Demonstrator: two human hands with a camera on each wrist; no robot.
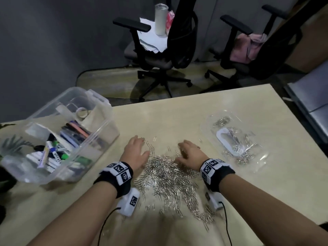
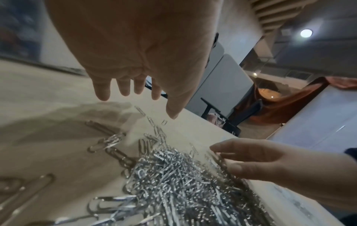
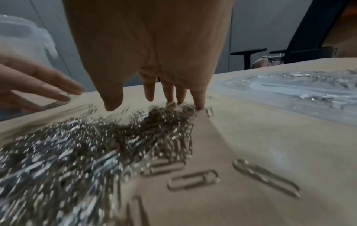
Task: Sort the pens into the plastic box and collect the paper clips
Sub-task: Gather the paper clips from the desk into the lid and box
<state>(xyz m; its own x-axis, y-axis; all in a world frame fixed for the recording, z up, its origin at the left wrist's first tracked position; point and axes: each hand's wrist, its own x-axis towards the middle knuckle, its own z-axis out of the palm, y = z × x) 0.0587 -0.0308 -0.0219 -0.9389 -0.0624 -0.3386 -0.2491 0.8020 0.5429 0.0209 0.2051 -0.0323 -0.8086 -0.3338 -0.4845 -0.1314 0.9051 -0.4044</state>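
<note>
Tabletop: pale beige wooden tabletop, carries everything below.
Clips: big loose heap of silver metal paper clips at centre, between the two hands; strays scattered around its edges, several toward the near edge of the tabletop.
Left grip: left hand palm down at the heap's far-left edge, fingers straight and spread, holding nothing. Left wrist view shows the fingertips just above the tabletop with their shadow below, a few single clips under them.
Right grip: right hand palm down on the heap's far-right edge, fingers extended and loosely splayed, not pinching anything. Right wrist view puts the fingertips down in the clips at the heap's far end; that view is motion-blurred, so exact contact per finger is unclear.
Pens: assorted markers and pens lie inside the clear plastic storage box, left of the heap and just beside the left hand. Green, blue and white barrels are visible; labels unreadable.
Bag: crumpled clear plastic bag with a white handle cutout lies flat, right of the right hand, holding more silver clips.
Wrists: black bands with white coded-marker blocks on both wrists.
Background: two black office chairs beyond the tabletop, one with papers and a white tumbler on the seat.
</note>
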